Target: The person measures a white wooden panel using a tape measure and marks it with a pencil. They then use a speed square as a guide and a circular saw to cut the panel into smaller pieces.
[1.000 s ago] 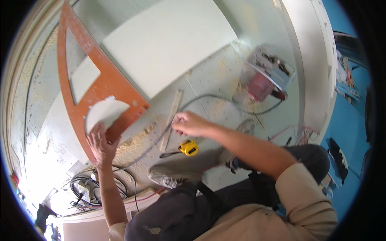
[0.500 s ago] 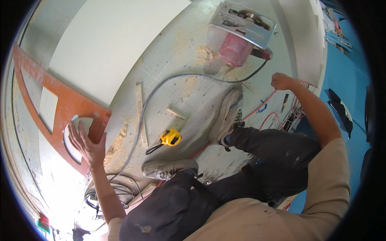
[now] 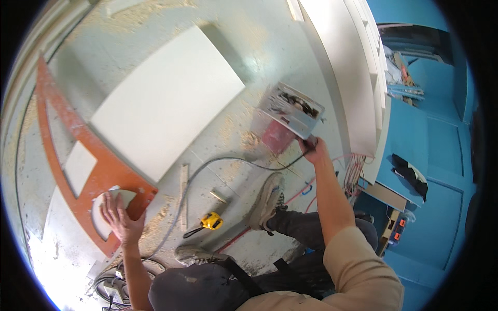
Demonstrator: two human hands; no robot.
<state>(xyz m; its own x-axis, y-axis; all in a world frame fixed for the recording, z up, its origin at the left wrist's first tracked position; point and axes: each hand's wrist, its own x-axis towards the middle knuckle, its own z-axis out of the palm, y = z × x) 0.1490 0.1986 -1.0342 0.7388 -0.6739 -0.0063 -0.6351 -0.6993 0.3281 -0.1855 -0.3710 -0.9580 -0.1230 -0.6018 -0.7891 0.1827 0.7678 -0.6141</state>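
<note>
My left hand (image 3: pixel 121 220) lies with fingers spread on an orange set-square-like board (image 3: pixel 106 171) with cutouts, beside the white sheet (image 3: pixel 168 101) on the floor. Its fingertips reach over the board's curved cutout, where a pale surface shows. To the right, my right hand (image 3: pixel 318 151) is wrapped round the handle of a circular saw (image 3: pixel 300 120). The saw rests upside down, its flat metal base and toothed blade facing up and its red motor housing below. Part of the handle is hidden by my fingers. A grey cord (image 3: pixel 228 158) runs from the saw.
A yellow tape measure (image 3: pixel 211 221) and small wood strips (image 3: pixel 183 197) lie near my shoes (image 3: pixel 267 199). Sawdust is scattered about. Coiled cable and a power strip (image 3: pixel 113 290) sit lower left. White curved panels (image 3: pixel 345 67) stand at right, with red hoses (image 3: pixel 355 171) by their end.
My right hand has gone from a loose fist in the air to gripping the saw's handle. The view has shifted, showing more floor beyond the white sheet. My left hand stays on the orange board.
</note>
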